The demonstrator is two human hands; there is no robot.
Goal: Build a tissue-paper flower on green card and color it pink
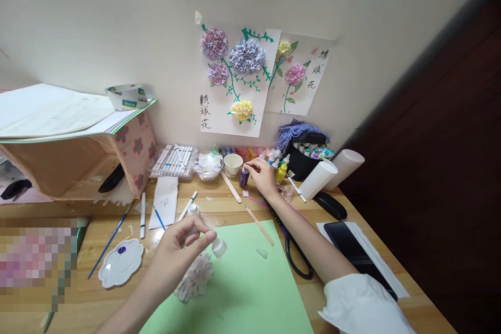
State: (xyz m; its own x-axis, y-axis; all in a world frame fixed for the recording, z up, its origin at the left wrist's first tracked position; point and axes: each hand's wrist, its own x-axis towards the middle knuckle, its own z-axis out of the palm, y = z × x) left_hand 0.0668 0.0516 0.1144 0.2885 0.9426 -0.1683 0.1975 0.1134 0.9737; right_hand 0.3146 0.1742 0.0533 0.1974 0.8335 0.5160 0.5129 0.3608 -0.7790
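Observation:
My left hand (182, 240) pinches a small translucent white cap (219, 248) between thumb and fingers, above the green paper (250, 271). Below that hand sits a ruffled, pale pinkish-white paper flower ball (194, 279), partly hidden by it. Just behind the hand a white-capped container (193, 210) shows in part. Farther back, my right hand (264, 176) has its fingertips closed at the top of a small purple paint bottle (243, 178), which stands upright on the table. A yellow paint bottle (282, 169) is beside the right hand.
A white palette (121, 263) with a purple paint blob lies left, near a blue brush (111, 240). Black-handled scissors (299, 261) and a phone (352, 245) lie right. A paper cup (233, 165), marker box (174, 160) and white cylinders (319, 178) line the back.

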